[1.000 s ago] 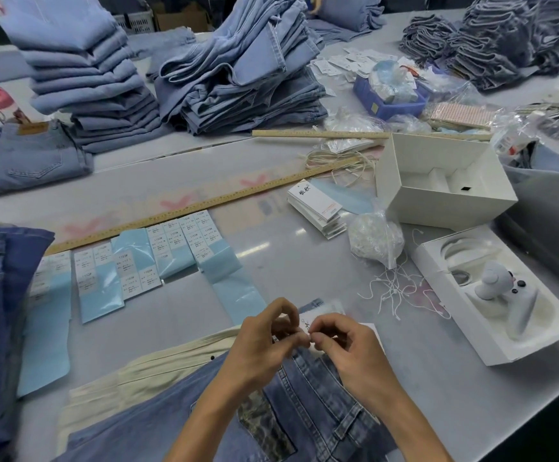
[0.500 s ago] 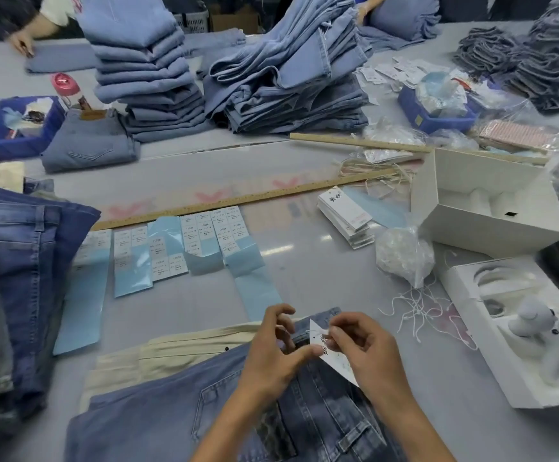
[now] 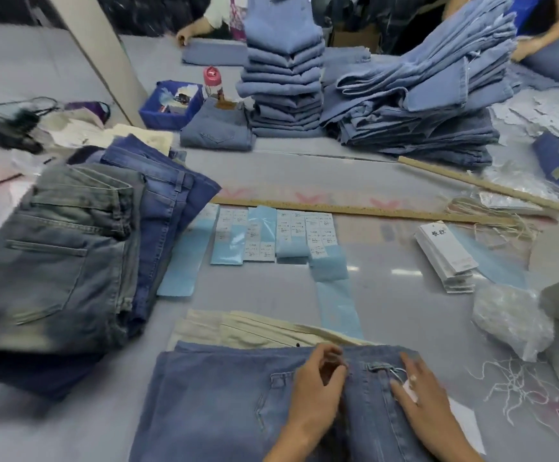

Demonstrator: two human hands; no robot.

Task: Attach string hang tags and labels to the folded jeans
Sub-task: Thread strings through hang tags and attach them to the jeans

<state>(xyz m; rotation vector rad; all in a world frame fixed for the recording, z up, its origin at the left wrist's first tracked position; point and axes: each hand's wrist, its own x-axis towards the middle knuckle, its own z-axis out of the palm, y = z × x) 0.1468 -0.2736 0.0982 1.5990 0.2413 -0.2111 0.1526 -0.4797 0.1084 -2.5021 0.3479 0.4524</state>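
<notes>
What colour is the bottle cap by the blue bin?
Red-pink cap, seen in the head view.

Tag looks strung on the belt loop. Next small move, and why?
Probably reach for a sticker from the label sheets. The hang tag already hangs by its string from the belt loop, flat under the right hand; the left hand holds nothing, and I see no sticker on these jeans.

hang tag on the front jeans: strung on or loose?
Strung on: the hang tag's string passes through the belt loop of the jeans, under the right hand.
</notes>
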